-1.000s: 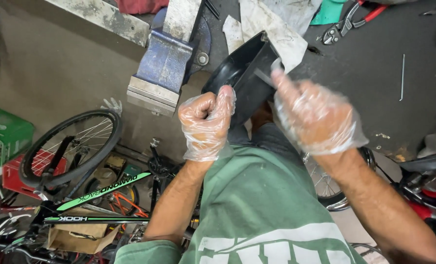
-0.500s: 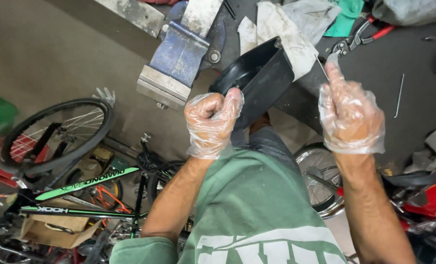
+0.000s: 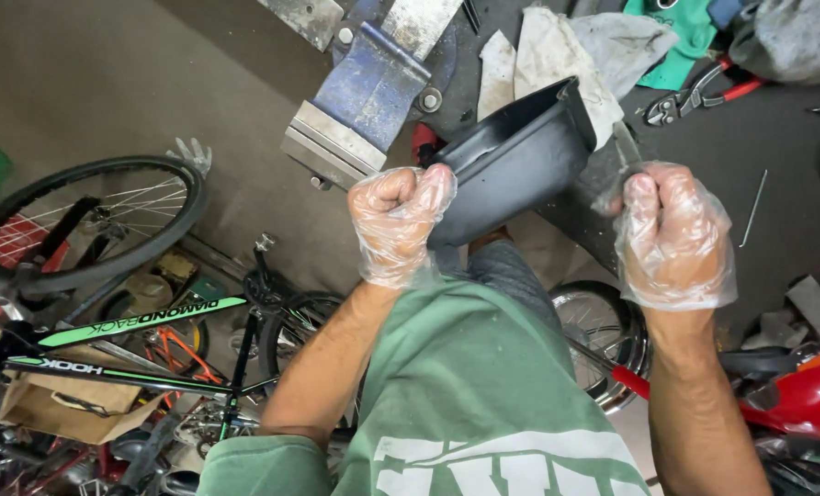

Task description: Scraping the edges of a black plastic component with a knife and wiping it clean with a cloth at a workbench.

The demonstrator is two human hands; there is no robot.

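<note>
Both my hands wear thin clear plastic gloves. My left hand [image 3: 396, 220] is a closed fist gripping the near edge of a black plastic tray-shaped part [image 3: 511, 165], holding it tilted above the edge of the dark workbench [image 3: 777, 138]. My right hand [image 3: 674, 234] is closed around a thin grey metal blade [image 3: 625, 144] whose tip sticks up out of the fist, just right of the black part's far corner. Whether the blade touches the part I cannot tell.
A blue bench vise [image 3: 364, 92] is bolted at the bench edge to the left. White rags [image 3: 557, 55], red-handled cutters [image 3: 699, 92] and a thin rod [image 3: 752, 209] lie on the bench. Below are a green-and-black bicycle frame [image 3: 134, 323], a wheel [image 3: 79, 230] and a red vehicle part [image 3: 814, 381].
My right hand swung out to the right away from the black part, then dropped and closed into a fist around the blade. The left fist kept its hold and the part tilted more level.
</note>
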